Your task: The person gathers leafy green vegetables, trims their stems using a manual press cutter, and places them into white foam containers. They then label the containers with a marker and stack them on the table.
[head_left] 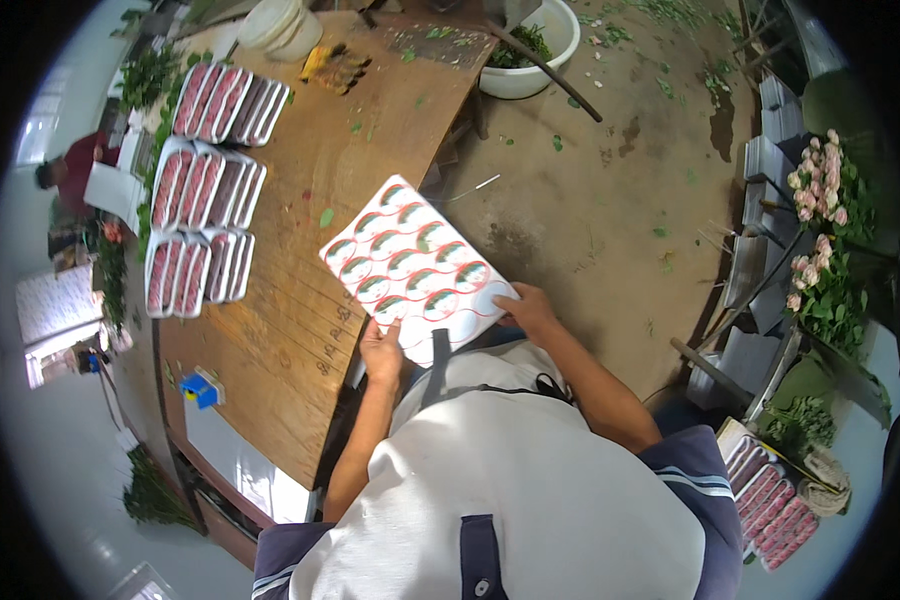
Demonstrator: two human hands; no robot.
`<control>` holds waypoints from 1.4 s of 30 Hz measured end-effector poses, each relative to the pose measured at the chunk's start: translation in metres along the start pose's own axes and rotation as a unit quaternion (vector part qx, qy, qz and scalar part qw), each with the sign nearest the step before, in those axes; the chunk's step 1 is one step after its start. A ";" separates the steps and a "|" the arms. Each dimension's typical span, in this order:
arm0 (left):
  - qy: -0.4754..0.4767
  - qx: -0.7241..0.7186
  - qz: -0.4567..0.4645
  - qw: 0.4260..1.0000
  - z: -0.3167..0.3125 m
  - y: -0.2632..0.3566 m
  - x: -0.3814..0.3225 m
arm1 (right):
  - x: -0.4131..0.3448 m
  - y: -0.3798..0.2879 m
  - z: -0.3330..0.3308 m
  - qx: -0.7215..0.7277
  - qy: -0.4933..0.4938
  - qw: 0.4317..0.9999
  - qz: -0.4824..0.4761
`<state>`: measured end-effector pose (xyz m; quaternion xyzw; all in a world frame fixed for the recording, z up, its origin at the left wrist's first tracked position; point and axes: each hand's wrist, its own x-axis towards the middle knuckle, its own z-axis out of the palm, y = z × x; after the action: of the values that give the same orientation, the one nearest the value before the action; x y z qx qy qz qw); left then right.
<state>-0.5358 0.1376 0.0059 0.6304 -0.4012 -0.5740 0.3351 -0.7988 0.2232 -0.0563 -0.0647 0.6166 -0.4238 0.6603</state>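
A white sheet of round stickers (409, 262) is held tilted in front of my waist, beside the wooden table's edge. Rows of red-ringed picture stickers cover most of it, while the places along its near right side are blank white. My left hand (381, 354) pinches the near left corner, thumb on top. At the right corner, my right hand (529, 309) grips the sheet the same way, with fingers hidden underneath. A dark apron strap (437, 360) overlaps the sheet's near edge.
Wrapped rose bundles (187, 187) stand in stacks on the wooden table (285, 247). Near them are work gloves (335, 69), a white bucket (281, 30) and a blue box (201, 388). A white tub (529, 79) holds greenery. Pink roses (821, 184) line the right; a person (75, 172) works beyond the table.
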 end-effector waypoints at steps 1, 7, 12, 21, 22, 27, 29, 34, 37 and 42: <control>-0.023 0.056 -0.008 0.998 0.013 0.009 0.001 | -0.005 0.003 -0.021 0.020 -0.010 1.000 -0.007; -0.225 0.195 0.005 0.955 0.085 0.013 0.025 | -0.024 0.055 -0.087 0.237 0.014 0.971 -0.018; -0.220 0.255 -0.008 0.941 0.105 -0.059 0.086 | -0.020 0.113 -0.074 0.249 0.135 0.959 -0.025; -0.021 0.312 0.005 0.950 0.053 -0.229 0.254 | 0.067 0.200 -0.056 0.223 0.283 0.931 0.062; 0.037 0.408 0.049 0.911 0.049 -0.232 0.273 | 0.075 0.203 -0.056 0.215 0.279 0.933 0.078; 0.100 0.430 0.118 0.889 0.041 -0.216 0.337 | 0.096 0.202 -0.061 0.209 0.291 0.927 0.108; 0.115 0.454 0.170 0.867 0.045 -0.203 0.356 | 0.099 0.198 -0.064 0.200 0.294 0.927 0.121; 0.191 0.520 0.124 0.823 0.063 -0.191 0.414 | 0.106 0.192 -0.071 0.177 0.294 0.933 0.107; 0.235 0.547 0.059 0.801 0.068 -0.203 0.459 | 0.112 0.188 -0.072 0.168 0.289 0.935 0.116; 0.272 0.285 0.192 0.899 0.057 -0.202 0.565 | 0.120 0.180 -0.075 0.152 0.305 0.930 0.141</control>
<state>-0.5570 -0.2717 -0.4364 0.7409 -0.5545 -0.1659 0.3407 -0.7921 0.2930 -0.2744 0.2565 0.7194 -0.4138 0.4955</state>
